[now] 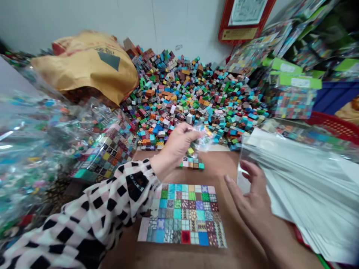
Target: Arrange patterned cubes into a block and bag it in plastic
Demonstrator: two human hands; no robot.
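My left hand (178, 147) pinches a small clear plastic packet (205, 139) with colourful bits inside, held up before the block heap. Below it lies a short strip of small patterned blocks (193, 164), partly hidden by the hand. Nearer to me, a flat rectangle of patterned square blocks (185, 216) rests on the brown tabletop (221, 164), its left edge partly behind my sleeve. My right hand (252, 196) is open, fingers apart, by the left edge of a stack of clear plastic bags (297, 175).
A big heap of loose coloured blocks (182, 101) spreads against the wall, a yellow sack (92, 67) at its left. Blurred clear packets (30, 149) pile up on the left. Packed block sets with green tops (294, 89) and a red basket (333, 125) stand at right.
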